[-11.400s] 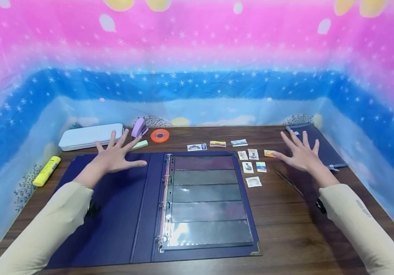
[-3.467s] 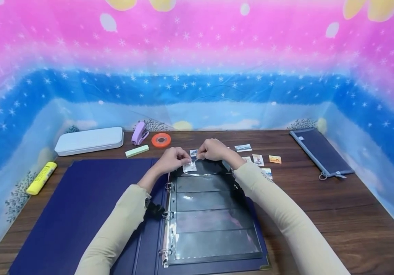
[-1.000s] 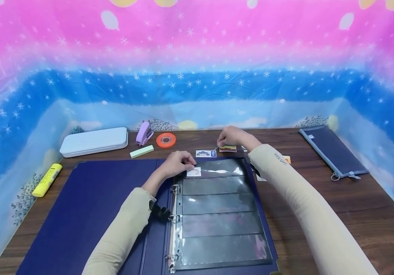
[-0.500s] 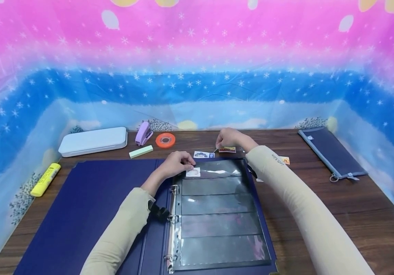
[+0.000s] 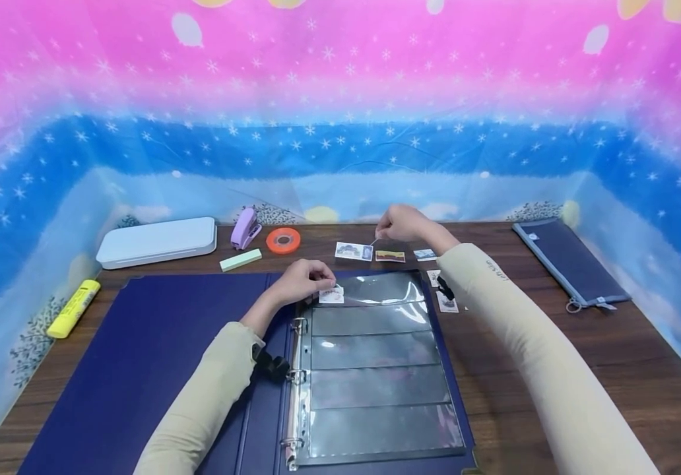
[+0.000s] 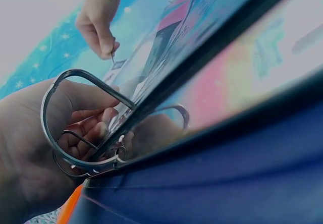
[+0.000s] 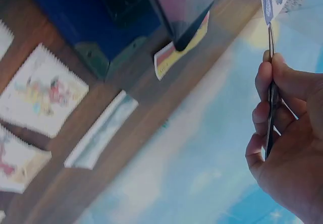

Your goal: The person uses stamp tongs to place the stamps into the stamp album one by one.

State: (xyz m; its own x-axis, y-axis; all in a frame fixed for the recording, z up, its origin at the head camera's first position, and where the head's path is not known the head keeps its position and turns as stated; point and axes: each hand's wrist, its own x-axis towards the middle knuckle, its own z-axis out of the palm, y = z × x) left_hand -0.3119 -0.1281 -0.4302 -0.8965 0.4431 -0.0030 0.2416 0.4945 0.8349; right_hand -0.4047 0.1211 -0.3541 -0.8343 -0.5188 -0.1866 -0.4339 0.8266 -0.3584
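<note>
My right hand [image 5: 402,223] grips tweezers [image 7: 271,95], thumb and fingers curled round them. A long stamp with a blue end [image 5: 354,251] hangs from the tweezers' tips, off the table in the right wrist view. At the top left corner of the clear pocket page [image 5: 385,386], my left hand [image 5: 305,282] pinches the page's upper edge. Beside its fingertips a small white stamp [image 5: 331,295] lies at the left end of the top pocket. The page sits on the rings [image 6: 48,110] of an open navy binder [image 5: 156,369]. Some left fingers are partly hidden behind the page.
A red-yellow stamp [image 5: 390,256], a grey-blue stamp [image 7: 101,130] and several others lie right of the binder. Along the back stand a white case [image 5: 158,243], purple stapler [image 5: 246,229], orange tape roll [image 5: 283,241] and dark zip pouch [image 5: 572,260]. A yellow glue stick [image 5: 73,309] is far left.
The right hand has risen, lifting the long stamp off the table with the tweezers. Earlier, the small white stamp went to the top pocket; the left hand has stayed at that corner.
</note>
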